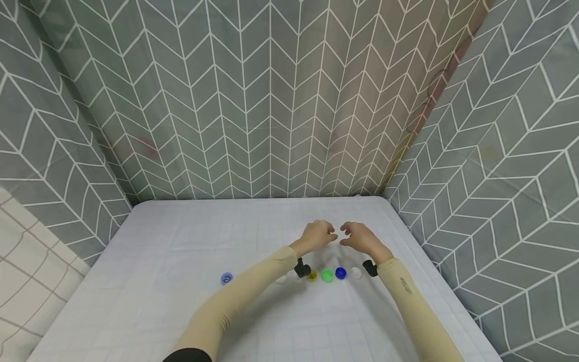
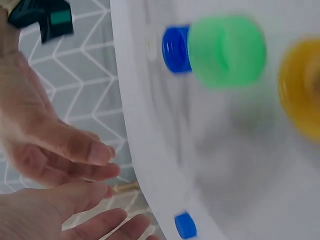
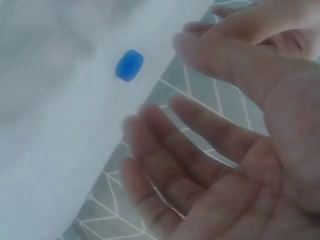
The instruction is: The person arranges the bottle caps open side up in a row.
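Both my hands hover above the white table (image 1: pixel 181 301), fingertips almost meeting, and neither holds anything. My left hand (image 1: pixel 320 235) has loosely curled fingers; my right hand (image 1: pixel 358 237) mirrors it. The left wrist view shows my left palm (image 2: pixel 60 217) below and the right hand's fingers (image 2: pixel 75 150) above, both relaxed. My right palm (image 3: pixel 240 185) looks open in the right wrist view. A row of bottle caps lies on the table under the wrists: yellow (image 1: pixel 311 276), green (image 1: pixel 327 275), dark blue (image 1: pixel 341 272) and white (image 1: pixel 356 272).
Another white cap (image 1: pixel 281 279) and a light blue cap (image 1: pixel 226 278) lie further left. Up close I see the green cap (image 2: pixel 227 50), dark blue cap (image 2: pixel 176 48) and yellow cap (image 2: pixel 300 95). Grey chevron curtains (image 1: pixel 271 100) wall in the table on three sides.
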`<state>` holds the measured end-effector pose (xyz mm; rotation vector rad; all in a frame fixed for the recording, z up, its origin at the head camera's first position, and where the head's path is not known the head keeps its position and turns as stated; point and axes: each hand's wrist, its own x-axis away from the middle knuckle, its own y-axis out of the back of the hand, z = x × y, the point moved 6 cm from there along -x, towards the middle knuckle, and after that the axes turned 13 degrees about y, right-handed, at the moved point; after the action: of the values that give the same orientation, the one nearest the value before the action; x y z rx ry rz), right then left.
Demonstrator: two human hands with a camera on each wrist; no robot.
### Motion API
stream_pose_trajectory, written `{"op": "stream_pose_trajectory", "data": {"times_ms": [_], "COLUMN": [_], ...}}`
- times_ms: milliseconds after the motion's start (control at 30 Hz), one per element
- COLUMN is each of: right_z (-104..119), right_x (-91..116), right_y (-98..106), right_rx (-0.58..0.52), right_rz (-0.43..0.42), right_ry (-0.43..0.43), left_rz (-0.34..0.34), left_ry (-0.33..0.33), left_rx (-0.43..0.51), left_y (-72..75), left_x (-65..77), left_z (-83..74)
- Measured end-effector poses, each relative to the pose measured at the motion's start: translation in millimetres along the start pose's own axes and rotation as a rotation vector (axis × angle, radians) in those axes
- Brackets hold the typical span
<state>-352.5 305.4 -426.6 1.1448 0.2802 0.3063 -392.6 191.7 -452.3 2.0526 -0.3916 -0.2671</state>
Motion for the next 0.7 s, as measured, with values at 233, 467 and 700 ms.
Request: {"op": "stream_pose_trajectory", "data": {"times_ms": [233, 467, 700], "right_z": [-11, -28, -49], "right_x": [-21, -47, -58], "right_y": [1, -12, -28], "right_rx": [-0.076, -0.109, -0.187], "right_rz": [-0.026, 0.014, 0.036], "right_ry": [-0.040, -0.092, -0.176], "left_rz": [-0.017, 0.038, 0.087], "left_ry": [0.072, 0.176, 0.169], "left_rx": [-0.004, 0.024, 0.086], "left_y": [9.7, 8.1, -0.1], "left_x": [-20.8, -39.7, -49.2], "left_z": [21.0, 41.0, 50.5]}}
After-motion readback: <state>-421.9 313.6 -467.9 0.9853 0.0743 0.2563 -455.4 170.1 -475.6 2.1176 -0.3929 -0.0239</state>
